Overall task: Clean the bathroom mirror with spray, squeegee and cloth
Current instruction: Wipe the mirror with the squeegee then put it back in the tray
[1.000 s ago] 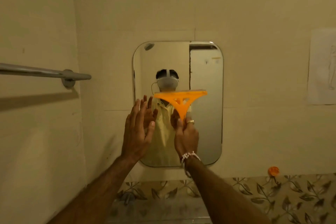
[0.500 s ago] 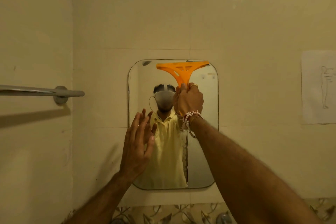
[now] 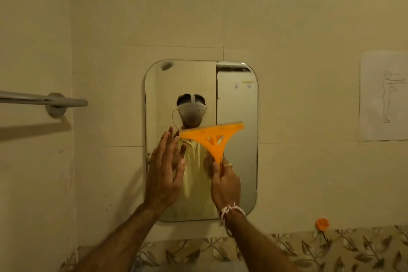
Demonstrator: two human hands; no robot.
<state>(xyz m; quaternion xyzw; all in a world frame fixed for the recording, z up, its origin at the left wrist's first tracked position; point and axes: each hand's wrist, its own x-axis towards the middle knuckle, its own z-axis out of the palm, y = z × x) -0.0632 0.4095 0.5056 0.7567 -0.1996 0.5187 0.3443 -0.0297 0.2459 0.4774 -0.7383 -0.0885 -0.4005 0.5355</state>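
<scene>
A rounded rectangular mirror (image 3: 238, 95) hangs on the cream tiled wall straight ahead. My right hand (image 3: 225, 183) grips the handle of an orange squeegee (image 3: 212, 137), whose blade lies across the mirror's middle, tilted slightly up to the right. My left hand (image 3: 164, 172) is flat with fingers apart at the mirror's left edge, holding nothing. A beaded bracelet is on my right wrist. No spray bottle or cloth is in view.
A metal towel bar (image 3: 44, 100) sticks out from the left wall at head height. A paper sheet with a figure drawing (image 3: 384, 95) is stuck on the right wall. A small orange hook (image 3: 322, 224) sits above the leaf-patterned tile band (image 3: 353, 249).
The squeegee rose from mid-mirror to the top edge, then came back down to the middle in my right hand. My left hand stayed at the mirror's left edge.
</scene>
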